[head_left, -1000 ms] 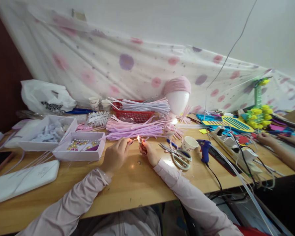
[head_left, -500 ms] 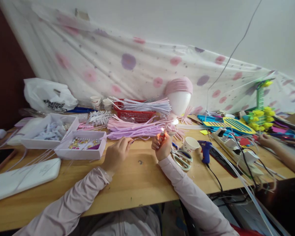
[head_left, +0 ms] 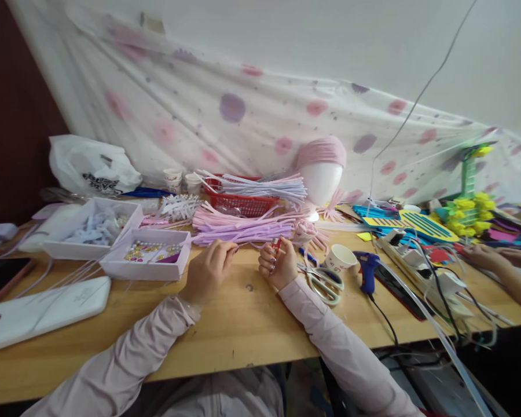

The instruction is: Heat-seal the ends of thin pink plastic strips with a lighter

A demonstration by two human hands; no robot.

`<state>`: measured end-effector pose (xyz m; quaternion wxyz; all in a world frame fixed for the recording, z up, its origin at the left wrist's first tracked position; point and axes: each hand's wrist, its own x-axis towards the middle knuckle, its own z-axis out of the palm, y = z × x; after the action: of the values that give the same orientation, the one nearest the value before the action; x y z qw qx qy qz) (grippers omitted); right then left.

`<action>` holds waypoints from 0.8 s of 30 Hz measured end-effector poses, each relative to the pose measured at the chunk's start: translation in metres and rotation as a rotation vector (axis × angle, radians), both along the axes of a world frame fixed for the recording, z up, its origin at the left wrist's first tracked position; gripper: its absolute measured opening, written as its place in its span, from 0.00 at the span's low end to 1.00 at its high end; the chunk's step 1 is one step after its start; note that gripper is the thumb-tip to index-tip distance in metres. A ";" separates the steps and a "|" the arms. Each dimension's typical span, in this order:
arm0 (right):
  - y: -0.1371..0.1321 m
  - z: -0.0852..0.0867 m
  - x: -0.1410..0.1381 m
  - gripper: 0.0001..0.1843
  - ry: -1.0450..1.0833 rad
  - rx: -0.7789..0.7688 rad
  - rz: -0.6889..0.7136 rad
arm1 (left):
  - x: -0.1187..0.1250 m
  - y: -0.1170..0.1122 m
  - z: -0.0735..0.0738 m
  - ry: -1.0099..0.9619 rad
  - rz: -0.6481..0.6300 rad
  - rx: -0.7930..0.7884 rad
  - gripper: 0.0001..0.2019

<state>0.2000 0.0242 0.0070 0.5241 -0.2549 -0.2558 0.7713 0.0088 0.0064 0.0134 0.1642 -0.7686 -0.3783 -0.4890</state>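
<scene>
1. the left hand (head_left: pixel 208 269) is above the table (head_left: pixel 243 330), its thumb and fingertips pinched together on a thin strand (head_left: pixel 241 245) that pokes out to the right; most of it is hidden by the fingers.
2. the right hand (head_left: pixel 280 265) is curled, palm turned up, around a red lighter (head_left: pixel 276 245), whose top end shows between thumb and fingers. the two hands are apart, with bare wood between and below them.
3. just behind the hands lies a bundle of purple fuzzy stems (head_left: pixel 226 233), with pink stems (head_left: pixel 219 215) on top of it.
4. farther back is a red basket (head_left: pixel 243 204), pale stems lying across its top. to its right stands a white mannequin head (head_left: pixel 323 180) with a pink wrap (head_left: pixel 322 152) over its crown.
5. left of the left hand is a shallow white box (head_left: pixel 141 270) of beads and gold pieces, and beside it a larger white box (head_left: pixel 76 251).
6. near the right wrist lie scissors (head_left: pixel 327 296), then a paper cup (head_left: pixel 341 259) and a blue glue gun (head_left: pixel 367 275).
7. at the far right, a co-worker's hands (head_left: pixel 481 255) are over the table.
</scene>
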 end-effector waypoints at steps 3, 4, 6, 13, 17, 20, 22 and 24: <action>-0.002 0.002 -0.004 0.19 -0.079 0.045 0.016 | 0.000 0.000 0.000 -0.005 0.003 -0.007 0.05; -0.002 0.002 -0.005 0.18 -0.105 0.052 0.020 | 0.000 0.000 0.000 -0.008 0.002 -0.011 0.05; -0.002 0.002 -0.007 0.15 -0.141 0.055 0.025 | 0.000 0.000 0.000 -0.012 0.001 -0.016 0.05; -0.002 0.000 -0.009 0.12 -0.199 0.066 0.008 | 0.000 0.000 0.001 -0.016 0.006 -0.014 0.05; -0.002 0.000 -0.008 0.11 -0.194 0.088 0.001 | 0.000 -0.001 0.001 -0.013 0.010 -0.021 0.06; -0.002 0.000 -0.008 0.11 -0.186 0.097 0.015 | 0.000 -0.001 0.001 -0.008 0.013 -0.017 0.05; -0.002 0.000 -0.007 0.10 -0.187 0.103 0.032 | 0.000 -0.001 0.001 -0.004 0.015 -0.024 0.05; -0.003 0.001 -0.007 0.09 -0.193 0.105 0.046 | 0.000 -0.001 0.001 -0.002 0.018 -0.033 0.05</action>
<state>0.1927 0.0212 0.0081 0.4917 -0.2941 -0.3511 0.7406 0.0090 0.0055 0.0146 0.1553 -0.7673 -0.3935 -0.4819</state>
